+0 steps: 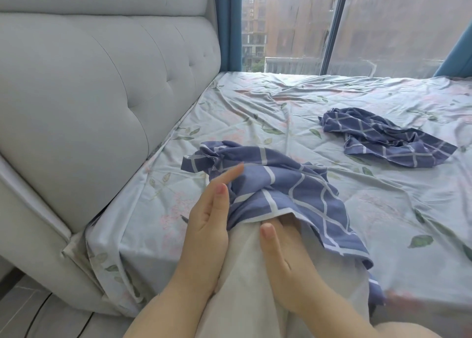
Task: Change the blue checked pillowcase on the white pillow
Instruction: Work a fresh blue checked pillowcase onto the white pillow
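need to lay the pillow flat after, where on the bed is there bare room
The widest bare sheet lies between the headboard, the window, the near pillowcase and the far pillowcase. A second patch is right of the near pillowcase, nearer than the far one. Crowded at the near edge, around the pillow.

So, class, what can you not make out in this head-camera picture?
Head view:
Right hand: fingertips hidden under blue checked fabric pillowcase.
Soft white pillow: near end cut off by bottom edge.
Pinkish smear, lower right: too blurred to identify.
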